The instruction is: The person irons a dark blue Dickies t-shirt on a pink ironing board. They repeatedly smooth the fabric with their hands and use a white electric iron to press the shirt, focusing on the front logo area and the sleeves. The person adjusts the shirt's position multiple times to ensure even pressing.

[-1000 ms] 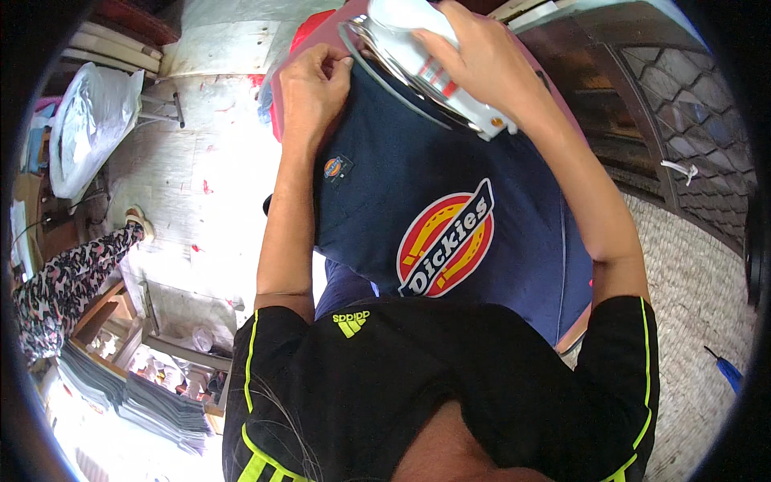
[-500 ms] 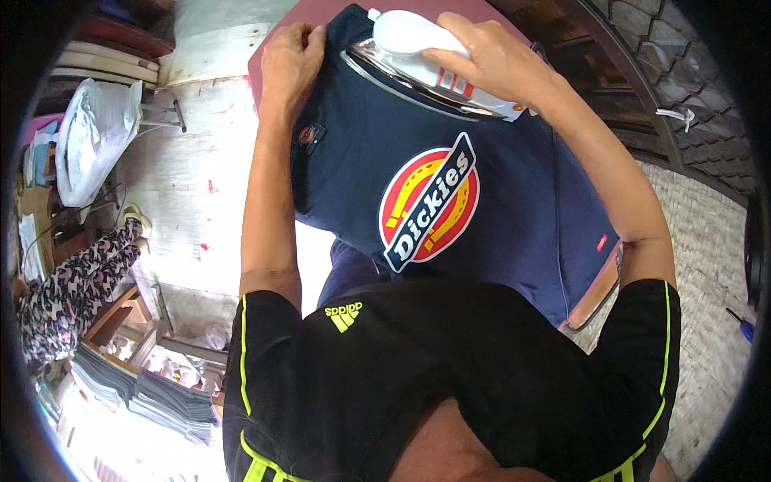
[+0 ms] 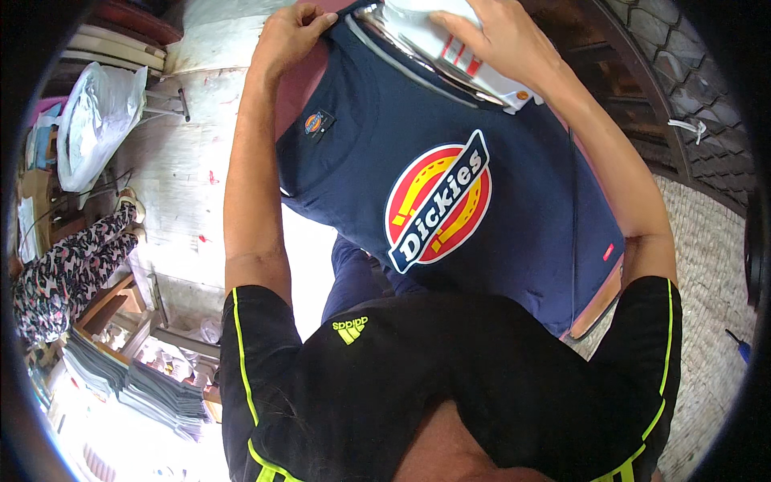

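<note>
A navy T-shirt (image 3: 353,189) with a large red and yellow printed emblem lies spread over a maroon-covered ironing board (image 3: 301,84). My right hand (image 3: 518,44) is wrapped round the handle of a white and chrome clothes iron (image 3: 462,56). The iron rests on the far part of the shirt, its front end cut off by the top edge of the picture. At the far left of the shirt, my left hand (image 3: 293,36) pinches the cloth's edge between thumb and fingers. A small label (image 3: 315,124) shows inside the neckline.
On the left, a person in patterned trousers (image 3: 72,277) is beside a plastic-wrapped bundle (image 3: 100,120). Folded dark cloths (image 3: 161,398) are stacked at lower left. A dark lattice gate (image 3: 675,88) stands along the right, with a blue object (image 3: 743,349) on the floor nearby.
Both hands have moved farther away, the right one taking the iron along. My left hand has shifted left and now pinches the shirt's edge, and the neckline with its label lies more open.
</note>
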The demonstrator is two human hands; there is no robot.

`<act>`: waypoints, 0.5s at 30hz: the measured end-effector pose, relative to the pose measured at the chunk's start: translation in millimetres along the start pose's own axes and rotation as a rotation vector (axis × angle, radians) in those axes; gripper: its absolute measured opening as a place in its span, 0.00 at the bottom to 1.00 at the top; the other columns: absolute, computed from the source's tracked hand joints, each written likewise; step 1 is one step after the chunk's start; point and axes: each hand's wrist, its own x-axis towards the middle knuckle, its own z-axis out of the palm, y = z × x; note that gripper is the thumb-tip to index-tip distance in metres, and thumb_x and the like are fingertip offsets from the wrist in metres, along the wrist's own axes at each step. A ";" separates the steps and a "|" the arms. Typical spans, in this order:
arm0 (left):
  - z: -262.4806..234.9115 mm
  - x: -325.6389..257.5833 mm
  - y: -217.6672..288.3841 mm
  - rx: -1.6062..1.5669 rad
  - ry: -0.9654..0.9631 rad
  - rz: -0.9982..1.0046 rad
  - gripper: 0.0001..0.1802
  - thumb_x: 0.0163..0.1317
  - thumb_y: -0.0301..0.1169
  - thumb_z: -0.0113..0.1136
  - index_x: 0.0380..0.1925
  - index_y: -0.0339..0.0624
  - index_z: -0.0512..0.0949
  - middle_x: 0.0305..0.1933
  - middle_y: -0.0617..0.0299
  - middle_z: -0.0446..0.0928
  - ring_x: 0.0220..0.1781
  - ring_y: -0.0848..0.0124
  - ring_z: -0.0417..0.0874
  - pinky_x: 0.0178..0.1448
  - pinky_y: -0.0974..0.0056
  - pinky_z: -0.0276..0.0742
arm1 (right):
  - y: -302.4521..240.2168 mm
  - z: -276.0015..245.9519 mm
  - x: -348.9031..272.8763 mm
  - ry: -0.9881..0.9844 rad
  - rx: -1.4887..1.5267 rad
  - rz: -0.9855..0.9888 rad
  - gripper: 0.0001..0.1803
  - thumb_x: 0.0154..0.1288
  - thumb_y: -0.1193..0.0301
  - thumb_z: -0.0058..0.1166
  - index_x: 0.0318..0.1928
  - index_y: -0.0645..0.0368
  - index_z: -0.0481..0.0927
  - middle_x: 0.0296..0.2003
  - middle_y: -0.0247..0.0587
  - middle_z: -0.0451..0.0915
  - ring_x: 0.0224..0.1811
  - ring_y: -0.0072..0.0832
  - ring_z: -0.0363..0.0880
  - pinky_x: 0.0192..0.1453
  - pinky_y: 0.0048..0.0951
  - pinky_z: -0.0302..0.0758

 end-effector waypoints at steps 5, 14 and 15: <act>4.9 -6.2 -0.9 0.160 0.047 0.023 0.20 0.66 0.45 0.61 0.41 0.36 0.85 0.36 0.49 0.85 0.40 0.60 0.87 0.47 0.57 0.78 | -22.0 -1.8 38.6 -0.092 0.196 0.346 0.23 0.69 0.54 0.55 0.42 0.66 0.75 0.32 0.65 0.83 0.39 0.56 0.85 0.42 0.49 0.80; 28.1 19.6 17.4 0.580 0.075 0.126 0.26 0.69 0.52 0.53 0.42 0.37 0.84 0.43 0.40 0.83 0.49 0.42 0.82 0.53 0.47 0.76 | 13.3 -12.9 8.1 -0.151 0.087 0.108 0.24 0.71 0.53 0.52 0.45 0.66 0.76 0.34 0.66 0.82 0.39 0.58 0.84 0.45 0.51 0.79; 33.6 20.8 22.5 0.606 0.083 0.126 0.27 0.69 0.53 0.53 0.42 0.38 0.83 0.42 0.40 0.83 0.49 0.42 0.83 0.53 0.47 0.76 | 25.7 -11.0 -8.0 -0.113 -0.022 0.047 0.24 0.70 0.53 0.52 0.44 0.66 0.76 0.33 0.65 0.82 0.38 0.57 0.84 0.44 0.51 0.79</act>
